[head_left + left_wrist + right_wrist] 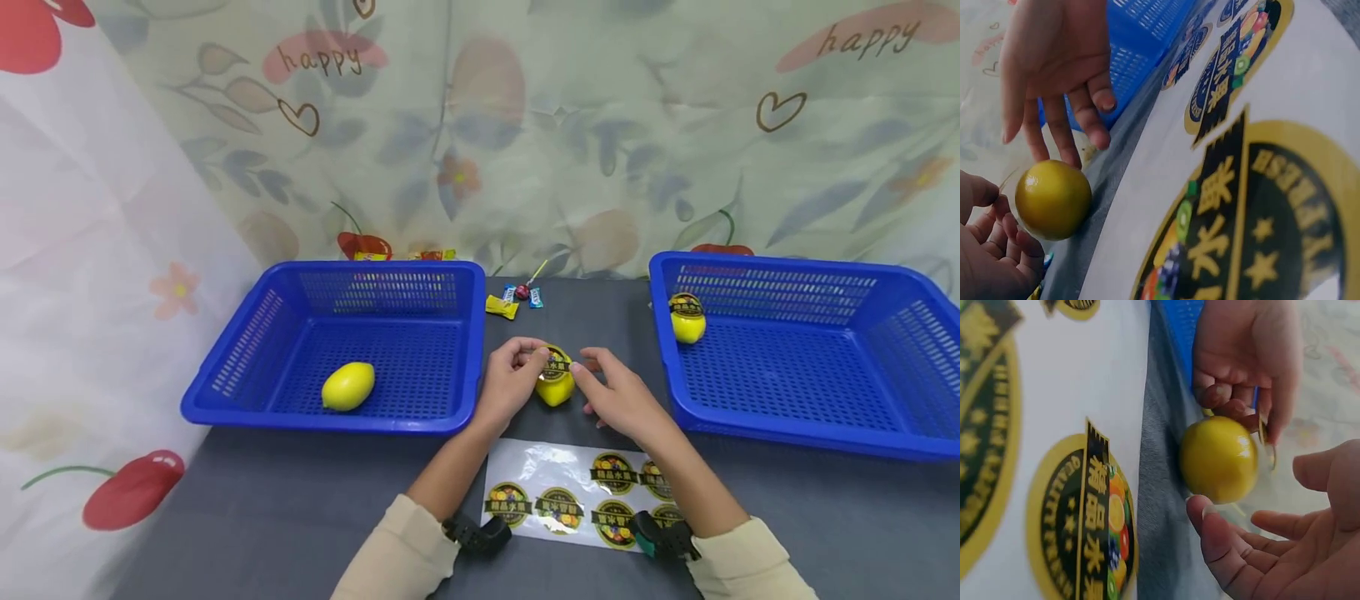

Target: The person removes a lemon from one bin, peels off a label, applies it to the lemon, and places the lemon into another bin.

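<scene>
A yellow lemon [555, 390] sits on the grey table between my hands, its pointed tip toward me. Over its top lies a round black-and-gold fruit sticker [553, 364], seen edge-on in the right wrist view. My left hand [512, 379] pinches the edge of this sticker [1262, 432] between thumb and fingers. On the other side, my right hand [618, 394] is spread, thumb and fingers apart, its fingertips close by the lemon [1219, 460]. Nearer to me lies a white sheet of similar stickers [534, 460], partly covered by the right forearm.
On the left, a blue basket [480, 358] holds one lemon [348, 386]. The blue basket [667, 358] on the right holds a lemon with a sticker [687, 329]. Wrapped candies [502, 307] and a lollipop [522, 292] lie at the back, before a patterned curtain [555, 158].
</scene>
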The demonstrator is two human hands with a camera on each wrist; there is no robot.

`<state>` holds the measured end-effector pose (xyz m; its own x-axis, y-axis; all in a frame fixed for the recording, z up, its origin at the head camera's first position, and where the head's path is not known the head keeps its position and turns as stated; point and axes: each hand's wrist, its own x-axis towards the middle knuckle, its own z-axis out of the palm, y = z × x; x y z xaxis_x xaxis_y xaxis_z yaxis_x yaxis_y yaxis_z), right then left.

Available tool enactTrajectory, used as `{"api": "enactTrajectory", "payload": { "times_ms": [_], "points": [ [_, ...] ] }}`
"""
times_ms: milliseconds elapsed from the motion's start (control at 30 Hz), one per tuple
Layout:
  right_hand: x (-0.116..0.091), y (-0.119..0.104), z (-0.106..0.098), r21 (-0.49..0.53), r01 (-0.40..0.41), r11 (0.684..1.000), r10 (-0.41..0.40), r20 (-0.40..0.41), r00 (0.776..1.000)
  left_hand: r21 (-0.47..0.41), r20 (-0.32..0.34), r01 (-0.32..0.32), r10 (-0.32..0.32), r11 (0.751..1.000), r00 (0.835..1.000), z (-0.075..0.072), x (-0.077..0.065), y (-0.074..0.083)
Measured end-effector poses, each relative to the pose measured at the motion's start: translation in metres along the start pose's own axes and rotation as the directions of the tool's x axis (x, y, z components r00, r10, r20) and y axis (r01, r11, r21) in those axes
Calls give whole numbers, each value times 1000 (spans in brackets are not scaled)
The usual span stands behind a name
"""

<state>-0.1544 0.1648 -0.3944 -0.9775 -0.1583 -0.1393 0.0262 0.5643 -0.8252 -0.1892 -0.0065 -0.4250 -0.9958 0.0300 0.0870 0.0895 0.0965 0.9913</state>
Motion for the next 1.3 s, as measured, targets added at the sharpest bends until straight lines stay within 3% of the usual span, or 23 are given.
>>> {"api": "enactTrajectory", "payload": {
  "times_ms": [367,933,1300],
  "points": [
    [25,-1,14,27,-17,999,17,1,1000,-24,7,-48,48,999,999,2,1,-6],
    [32,1,27,-68,36,997,-41,-67,997,-6,12,-55,55,998,998,3,3,-8],
    [36,6,26,-13,51,999,-52,-49,997,20,39,-93,92,995,995,-3,4,-13]
  ]
}}
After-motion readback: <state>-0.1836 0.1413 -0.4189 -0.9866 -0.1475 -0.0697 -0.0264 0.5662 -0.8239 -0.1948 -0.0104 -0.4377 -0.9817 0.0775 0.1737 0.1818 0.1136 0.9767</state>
